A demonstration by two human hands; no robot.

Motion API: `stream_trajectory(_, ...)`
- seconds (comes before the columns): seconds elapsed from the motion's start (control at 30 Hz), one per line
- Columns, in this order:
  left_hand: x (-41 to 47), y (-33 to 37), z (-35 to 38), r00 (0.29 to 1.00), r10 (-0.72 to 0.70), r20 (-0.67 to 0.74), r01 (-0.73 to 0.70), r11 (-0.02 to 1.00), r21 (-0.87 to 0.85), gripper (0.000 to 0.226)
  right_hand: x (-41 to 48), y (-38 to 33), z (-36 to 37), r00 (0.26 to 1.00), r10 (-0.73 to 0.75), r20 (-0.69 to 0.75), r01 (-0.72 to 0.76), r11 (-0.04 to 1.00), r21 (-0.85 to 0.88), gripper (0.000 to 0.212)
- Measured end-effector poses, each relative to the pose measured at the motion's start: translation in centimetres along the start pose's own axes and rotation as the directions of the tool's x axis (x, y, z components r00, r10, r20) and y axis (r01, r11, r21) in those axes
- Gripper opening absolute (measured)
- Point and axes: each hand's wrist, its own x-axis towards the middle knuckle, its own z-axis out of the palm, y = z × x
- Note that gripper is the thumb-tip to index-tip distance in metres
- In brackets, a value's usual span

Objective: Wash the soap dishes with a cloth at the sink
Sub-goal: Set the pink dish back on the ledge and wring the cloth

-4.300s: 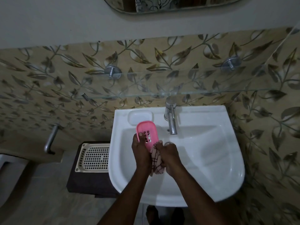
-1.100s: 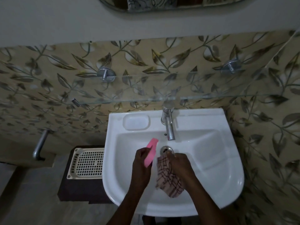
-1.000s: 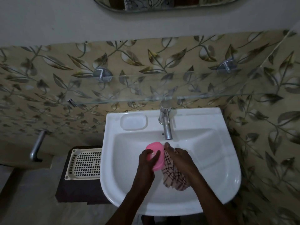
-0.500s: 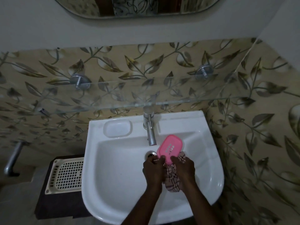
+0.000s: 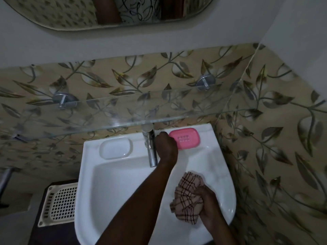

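Observation:
A pink soap dish (image 5: 188,138) lies flat on the back right ledge of the white sink (image 5: 81,200), holes facing up. My left hand (image 5: 165,147) reaches across the basin and grips the dish's left end, just right of the tap (image 5: 151,152). My right hand (image 5: 211,211) is over the basin's right front, closed around a bunched beige checked cloth (image 5: 187,197). The cloth is apart from the dish.
A moulded soap recess (image 5: 115,146) sits on the ledge left of the tap. A glass shelf (image 5: 106,125) overhangs the back of the sink. A cream perforated tray (image 5: 60,206) rests on a dark stand at the left. Tiled wall is close on the right.
My left hand carried the pink dish from over the basin up to the back right ledge and laid it flat. My right hand drew back toward the front with the cloth.

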Motion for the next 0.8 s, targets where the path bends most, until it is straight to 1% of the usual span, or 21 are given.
stream_trajectory(0.13, 0.7, -0.9, 1.2, 1.0, 0.001, 0.01, -0.002, 0.998, 0.065, 0.017, 0.1, 0.5, -1.1, 0.996, 0.062, 0.065, -0.071, 0.987, 0.143, 0.055)
stream_trajectory(0.2, 0.9, -1.0, 1.4, 1.0, 0.007, 0.014, -0.007, 0.999, 0.05, 0.016, 0.1, 0.6, -1.5, 0.994, 0.041, 0.099, -0.063, 0.972, 0.227, 0.056)
stream_trajectory(0.27, 1.2, -0.7, 1.3, 1.0, 0.026, 0.003, -0.026, 0.999, 0.041, 0.017, 0.4, 0.4, -1.7, 0.994, -0.005, 0.11, -0.025, 0.964, 0.265, 0.057)
stream_trajectory(0.33, 0.8, -0.2, 0.8, 0.996, 0.087, -0.034, -0.082, 0.99, 0.111, 0.031, 0.5, 0.1, -1.5, 0.995, -0.035, 0.093, 0.011, 0.967, 0.254, 0.053)
stream_trajectory(0.37, 0.0, 0.0, 0.4, 0.988, 0.148, -0.053, -0.14, 0.982, 0.13, 0.035, 0.5, -0.1, -1.4, 0.995, -0.047, 0.084, 0.025, 0.968, 0.248, 0.049)
stream_trajectory(0.4, -1.1, 0.1, 0.1, 0.97, 0.235, -0.058, -0.228, 0.968, 0.103, 0.033, 0.5, -0.4, -1.2, 0.995, -0.061, 0.073, 0.043, 0.972, 0.232, 0.045)
stream_trajectory(0.43, -2.8, -0.3, -0.3, 0.947, 0.32, -0.031, -0.318, 0.947, 0.046, 0.03, 0.5, -0.7, -0.8, 0.995, -0.076, 0.068, 0.06, 0.975, 0.214, 0.045)
stream_trajectory(0.47, -4.6, -1.0, -0.6, 0.924, 0.382, 0.035, -0.381, 0.924, -0.012, 0.029, 0.5, -1.1, -0.6, 0.993, -0.09, 0.071, 0.074, 0.977, 0.199, 0.047)
stream_trajectory(0.5, -6.3, -2.2, -0.8, 0.904, 0.402, 0.146, -0.4, 0.915, -0.043, 0.032, 0.5, -1.5, -0.2, 0.991, -0.106, 0.082, 0.091, 0.98, 0.174, 0.047)
stream_trajectory(0.57, -9.2, -4.6, -1.3, 0.84, 0.348, 0.416, -0.353, 0.933, -0.068, 0.034, 0.2, -2.1, 0.7, 0.985, -0.149, 0.084, 0.144, 0.988, 0.054, 0.041)
stream_trajectory(0.6, -10.1, -5.8, -1.5, 0.808, 0.318, 0.496, -0.3, 0.947, -0.118, 0.027, 0.1, -2.2, 1.1, 0.983, -0.165, 0.08, 0.168, 0.985, -0.028, 0.038)
stream_trajectory(0.63, -10.7, -6.7, -1.7, 0.796, 0.306, 0.522, -0.242, 0.952, -0.188, 0.02, 0.0, -2.3, 1.5, 0.981, -0.179, 0.075, 0.186, 0.976, -0.109, 0.037)
stream_trajectory(0.67, -11.0, -7.4, -2.0, 0.808, 0.298, 0.508, -0.201, 0.951, -0.237, 0.022, 0.1, -2.2, 1.9, 0.98, -0.184, 0.077, 0.196, 0.964, -0.181, 0.038)
stream_trajectory(0.73, -11.2, -8.6, -2.8, 0.867, 0.247, 0.434, -0.128, 0.95, -0.285, 0.046, 0.1, -1.9, 2.8, 0.977, -0.193, 0.09, 0.211, 0.932, -0.295, 0.038)
stream_trajectory(0.77, -11.4, -9.2, -3.4, 0.888, 0.233, 0.396, -0.109, 0.944, -0.31, 0.052, 0.1, -1.7, 3.3, 0.976, -0.198, 0.093, 0.218, 0.914, -0.343, 0.039)
stream_trajectory(0.8, -11.5, -9.6, -4.0, 0.895, 0.252, 0.369, -0.138, 0.941, -0.308, 0.048, 0.2, -1.5, 3.5, 0.974, -0.208, 0.094, 0.228, 0.895, -0.383, 0.04)
